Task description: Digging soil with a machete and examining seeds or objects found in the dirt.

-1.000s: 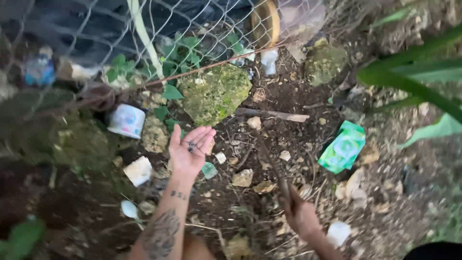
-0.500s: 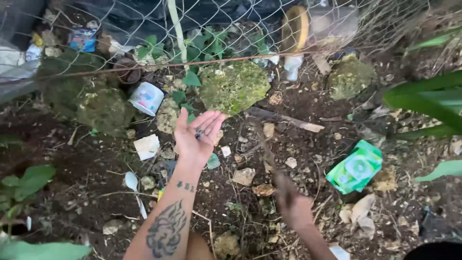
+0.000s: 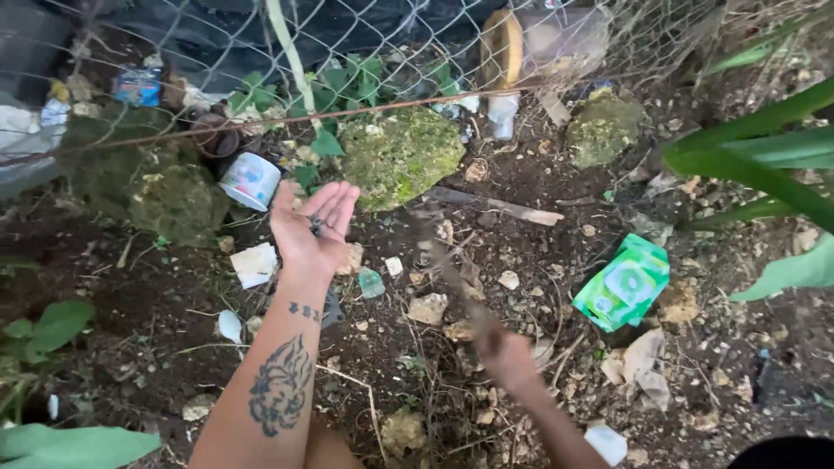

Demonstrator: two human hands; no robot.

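Two hands over littered soil: nearest, the right hand [image 3: 508, 358] is closed around a thin stick [image 3: 452, 278], blurred, angled toward the dirt. Further out, the left hand [image 3: 311, 227] lies open, palm up, cradling small dark seeds [image 3: 316, 227]. Looks like planting; next calls for a steady poke, then tipping seeds in. Beyond sit a mossy rock [image 3: 400, 156] and wire fence [image 3: 365, 43].

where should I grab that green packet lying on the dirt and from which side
Take the green packet by its lower left end, coming in from the left, where the right hand already is. It lies flat and tilted on the soil, with that end toward bare dirt. Pale scraps crowd its lower right, so a grip from there looks harder.
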